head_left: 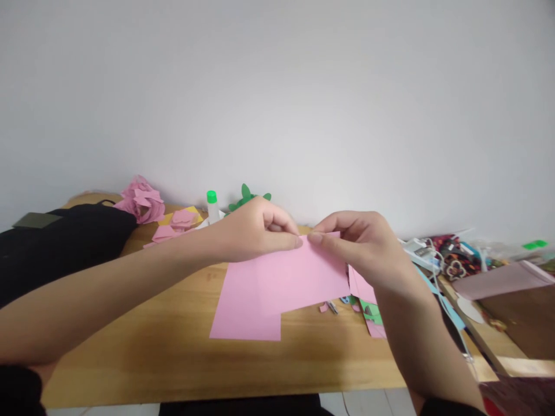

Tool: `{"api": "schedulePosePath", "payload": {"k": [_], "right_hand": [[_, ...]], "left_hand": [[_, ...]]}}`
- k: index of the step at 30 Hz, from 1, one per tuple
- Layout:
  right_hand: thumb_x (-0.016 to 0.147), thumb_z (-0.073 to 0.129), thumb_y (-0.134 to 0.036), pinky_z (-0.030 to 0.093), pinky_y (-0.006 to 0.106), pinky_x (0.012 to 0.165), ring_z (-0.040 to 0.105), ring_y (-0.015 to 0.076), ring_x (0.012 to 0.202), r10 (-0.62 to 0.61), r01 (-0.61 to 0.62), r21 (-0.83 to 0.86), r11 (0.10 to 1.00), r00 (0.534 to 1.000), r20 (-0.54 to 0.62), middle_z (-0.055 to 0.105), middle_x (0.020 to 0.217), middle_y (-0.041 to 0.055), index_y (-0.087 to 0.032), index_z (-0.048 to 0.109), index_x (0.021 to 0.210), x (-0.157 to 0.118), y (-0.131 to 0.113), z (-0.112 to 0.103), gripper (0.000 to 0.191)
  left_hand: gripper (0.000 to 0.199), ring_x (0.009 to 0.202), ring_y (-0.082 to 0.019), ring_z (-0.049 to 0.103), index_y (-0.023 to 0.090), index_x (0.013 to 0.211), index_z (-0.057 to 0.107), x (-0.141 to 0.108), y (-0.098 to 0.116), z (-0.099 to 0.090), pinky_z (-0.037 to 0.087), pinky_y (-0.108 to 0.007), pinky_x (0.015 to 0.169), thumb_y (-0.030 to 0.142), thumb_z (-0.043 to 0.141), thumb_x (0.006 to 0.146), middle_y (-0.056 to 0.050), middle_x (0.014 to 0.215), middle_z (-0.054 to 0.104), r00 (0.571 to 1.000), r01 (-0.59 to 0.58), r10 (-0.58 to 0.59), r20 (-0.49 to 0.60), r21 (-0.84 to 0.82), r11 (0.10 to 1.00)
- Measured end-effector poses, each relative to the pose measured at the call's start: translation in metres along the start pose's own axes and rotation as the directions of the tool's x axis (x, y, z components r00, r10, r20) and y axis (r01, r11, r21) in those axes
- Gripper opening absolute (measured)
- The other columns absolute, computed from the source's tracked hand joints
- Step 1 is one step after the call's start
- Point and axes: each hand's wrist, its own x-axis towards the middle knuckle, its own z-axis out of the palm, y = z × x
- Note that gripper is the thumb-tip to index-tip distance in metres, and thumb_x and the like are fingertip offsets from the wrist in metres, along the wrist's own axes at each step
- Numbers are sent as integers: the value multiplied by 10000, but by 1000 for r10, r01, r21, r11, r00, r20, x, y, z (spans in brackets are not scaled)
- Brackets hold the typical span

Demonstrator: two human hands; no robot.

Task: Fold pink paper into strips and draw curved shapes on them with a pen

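Observation:
A pink paper sheet [303,277] is held up by its top edge between both hands, tilted over the wooden table. My left hand [264,231] pinches the edge near its upper left, thumb in front. Close beside it, my right hand [355,242] pinches the same edge with thumb and fingers. Another pink sheet [245,323] shows below and to the left, partly covered by the held one; whether the two are joined I cannot tell.
On the table [173,358], a crumpled pink paper flower [141,199], pink and yellow scraps and a green-capped glue stick [212,208] stand at the back left. Green paper leaves [245,193] are behind my left hand. A black bag [69,242] lies left; cables and papers clutter the right.

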Motion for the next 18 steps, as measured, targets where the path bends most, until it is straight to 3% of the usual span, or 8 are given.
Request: {"api": "schedulePosePath", "payload": {"k": [5, 9, 12, 15, 18], "right_hand": [[684, 810, -350, 415, 206, 420, 559, 100, 495, 13, -12, 12, 1000, 999, -52, 666, 589, 15, -166, 716, 682, -6, 2, -11, 207], [726, 788, -348, 420, 200, 413, 559, 93, 476, 17, -17, 10, 1000, 997, -80, 653, 557, 6, -176, 717, 671, -12, 7, -22, 194], [730, 784, -351, 391, 197, 378, 538, 87, 440, 26, -24, 20, 1000, 992, -124, 648, 545, 0, -187, 720, 681, -14, 10, -25, 182], [713, 791, -355, 395, 203, 387, 537, 90, 451, 19, -13, 49, 999, 992, -122, 645, 544, 3, -184, 717, 671, -11, 11, -20, 192], [686, 799, -346, 391, 205, 395, 528, 92, 456, -4, 13, 80, 997, 994, -109, 636, 534, 3, -177, 718, 657, -7, 9, -12, 189]], "left_hand": [[133, 590, -109, 623, 196, 668, 737, -7, -1, -5, 454, -190, 513, 264, 648, 739, 6, 641, 703, 999, -10, 9, -36, -30, 1000], [117, 649, -133, 700, 204, 652, 731, -19, -3, -17, 555, -208, 619, 217, 645, 732, 2, 653, 739, 1000, 12, -10, 21, -103, 995], [92, 682, -146, 722, 193, 655, 725, -22, -5, -22, 566, -206, 635, 234, 664, 710, -13, 677, 756, 997, 28, -37, -68, -129, 991], [112, 724, -149, 724, 177, 708, 726, -17, -6, -18, 567, -210, 665, 278, 681, 724, -20, 727, 765, 980, -4, -20, -197, -120, 993], [176, 749, -154, 711, 184, 795, 749, -8, -6, -4, 549, -218, 646, 339, 669, 772, -24, 799, 771, 986, -48, 34, -161, -84, 995]]}}
